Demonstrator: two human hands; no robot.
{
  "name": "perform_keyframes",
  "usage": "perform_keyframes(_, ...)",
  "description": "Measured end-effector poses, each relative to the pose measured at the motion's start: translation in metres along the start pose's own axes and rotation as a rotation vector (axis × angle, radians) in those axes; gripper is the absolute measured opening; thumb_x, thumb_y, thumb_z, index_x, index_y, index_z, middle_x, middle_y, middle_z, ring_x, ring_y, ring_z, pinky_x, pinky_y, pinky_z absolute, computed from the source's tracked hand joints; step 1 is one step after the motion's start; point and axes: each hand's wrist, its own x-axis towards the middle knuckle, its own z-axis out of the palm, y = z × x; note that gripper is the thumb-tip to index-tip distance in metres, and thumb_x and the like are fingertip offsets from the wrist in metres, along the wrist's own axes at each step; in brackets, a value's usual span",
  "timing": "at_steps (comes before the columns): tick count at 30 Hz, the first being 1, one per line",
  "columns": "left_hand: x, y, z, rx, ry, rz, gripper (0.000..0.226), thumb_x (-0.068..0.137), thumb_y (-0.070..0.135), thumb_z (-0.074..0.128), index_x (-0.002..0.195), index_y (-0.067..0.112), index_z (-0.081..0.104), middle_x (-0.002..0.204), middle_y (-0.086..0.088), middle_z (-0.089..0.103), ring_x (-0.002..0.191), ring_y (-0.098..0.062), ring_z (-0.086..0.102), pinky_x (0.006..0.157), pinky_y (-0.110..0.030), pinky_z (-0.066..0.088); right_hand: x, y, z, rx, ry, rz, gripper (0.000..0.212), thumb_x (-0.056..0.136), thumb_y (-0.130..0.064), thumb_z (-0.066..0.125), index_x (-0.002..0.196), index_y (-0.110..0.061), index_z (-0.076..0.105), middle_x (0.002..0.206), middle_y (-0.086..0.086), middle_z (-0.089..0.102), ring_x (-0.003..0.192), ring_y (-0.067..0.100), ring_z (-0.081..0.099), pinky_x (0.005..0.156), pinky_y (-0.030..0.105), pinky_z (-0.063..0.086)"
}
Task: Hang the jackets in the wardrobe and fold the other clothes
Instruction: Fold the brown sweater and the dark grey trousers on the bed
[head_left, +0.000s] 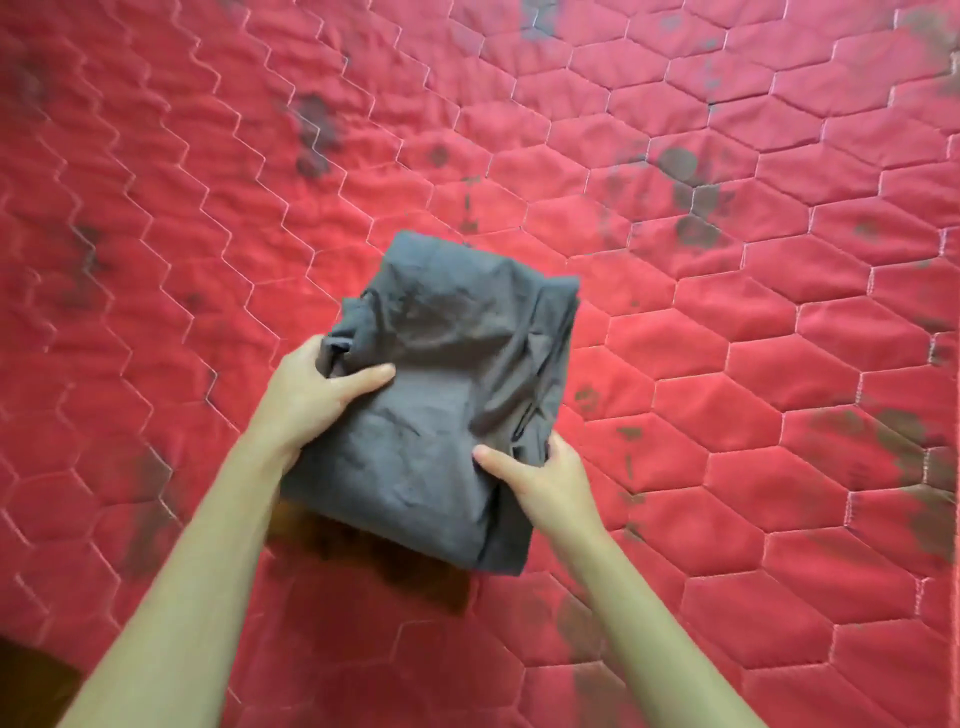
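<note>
- The folded grey garment (452, 384) is in the centre of the frame, over the red quilted bed cover (753, 395). Its near end is lifted, and a dark shadow lies under it.
- The left hand (317, 384) takes the left edge. Its grip is closed on the cloth, with the thumb on top and the fingers hidden below.
- The right hand (540, 478) grips the lower right edge the same way.
- The bed cover has hexagon stitching and dark stains, mostly at the upper right.
</note>
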Motion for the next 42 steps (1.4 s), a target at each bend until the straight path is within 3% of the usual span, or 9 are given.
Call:
perform_keyframes(2,0.019,-0.040,0.011,0.292,0.009,-0.184,0.062,0.067,0.048,0.087,0.113,0.015,0.061,0.121,-0.008,0.068,0.116,-0.029,0.062,0.095,-0.040,0.048,0.013,0.022,0.020,-0.196,0.078,0.141,0.071,0.062,-0.043,0.090,0.121,-0.014,0.060,0.116,0.003,0.067,0.114,0.020,0.062,0.097,0.038,0.050)
perform_keyframes(6,0.023,-0.085,0.032,0.240,0.116,-0.399,0.118,0.047,0.069,0.087,0.140,0.013,0.039,0.142,-0.021,0.047,0.134,-0.037,0.043,0.111,-0.045,0.036,0.025,0.057,0.025,-0.202,0.098,0.331,0.104,0.035,-0.082,0.082,0.116,-0.019,0.063,0.112,-0.002,0.070,0.109,0.019,0.066,0.096,0.042,0.053)
perform_keyframes(12,0.043,-0.103,0.027,0.104,-0.019,-0.521,0.156,0.023,0.081,0.082,0.147,0.002,0.032,0.149,-0.014,0.045,0.138,-0.030,0.043,0.113,-0.044,0.038,0.031,0.042,0.031,0.192,-0.139,0.431,0.047,0.066,-0.023,0.091,0.109,-0.011,0.074,0.100,0.001,0.078,0.097,0.019,0.074,0.094,0.040,0.057)
perform_keyframes(16,0.047,-0.104,0.013,0.008,-0.129,-0.532,0.095,0.041,0.064,0.092,0.111,0.007,0.064,0.115,-0.004,0.066,0.101,-0.023,0.064,0.090,-0.034,0.050,0.028,0.034,0.045,0.229,-0.172,0.497,0.063,0.046,-0.031,0.092,0.105,-0.014,0.076,0.098,0.006,0.078,0.095,0.027,0.074,0.092,0.053,0.057)
perform_keyframes(22,0.001,-0.095,-0.017,-0.274,-0.242,-0.511,0.070,0.048,0.050,0.093,0.104,0.013,0.072,0.098,-0.002,0.077,0.089,-0.020,0.073,0.081,-0.032,0.056,-0.017,-0.008,0.044,0.297,-0.207,0.405,0.058,0.051,-0.021,0.086,0.107,-0.009,0.074,0.100,0.014,0.077,0.096,0.034,0.073,0.088,0.053,0.058)
perform_keyframes(28,-0.101,-0.047,-0.080,-0.615,-0.323,-0.354,0.062,0.060,0.033,0.092,0.114,0.010,0.071,0.110,-0.011,0.075,0.104,-0.027,0.072,0.087,-0.035,0.055,-0.119,-0.092,0.010,0.284,-0.314,0.254,0.051,0.060,-0.006,0.081,0.110,-0.008,0.071,0.104,0.018,0.075,0.097,0.037,0.072,0.089,0.053,0.057)
perform_keyframes(31,-0.159,-0.015,-0.126,-0.679,-0.372,-0.266,0.073,0.057,0.045,0.089,0.116,0.006,0.071,0.115,-0.015,0.073,0.108,-0.030,0.070,0.093,-0.036,0.056,-0.174,-0.140,-0.011,0.318,-0.418,0.198,0.051,0.060,-0.003,0.078,0.111,-0.004,0.070,0.103,0.021,0.075,0.088,0.034,0.074,0.070,0.041,0.061)
perform_keyframes(37,-0.292,0.037,-0.211,-0.750,-0.230,-0.055,0.060,0.071,0.040,0.081,0.122,0.012,0.067,0.120,-0.013,0.071,0.113,-0.030,0.068,0.109,-0.048,0.044,-0.276,-0.212,-0.022,0.271,-0.597,0.060,0.062,0.052,-0.006,0.083,0.112,-0.002,0.069,0.099,0.021,0.075,0.081,0.032,0.075,0.064,0.038,0.061)
perform_keyframes(42,-0.383,0.045,-0.278,-0.827,-0.068,0.067,0.059,0.077,0.041,0.079,0.128,0.014,0.064,0.121,-0.013,0.071,0.113,-0.030,0.068,0.106,-0.046,0.045,-0.338,-0.260,0.003,0.261,-0.729,0.031,0.093,0.001,-0.024,0.101,0.087,-0.002,0.077,0.083,0.021,0.075,0.065,0.029,0.074,0.052,0.034,0.060)
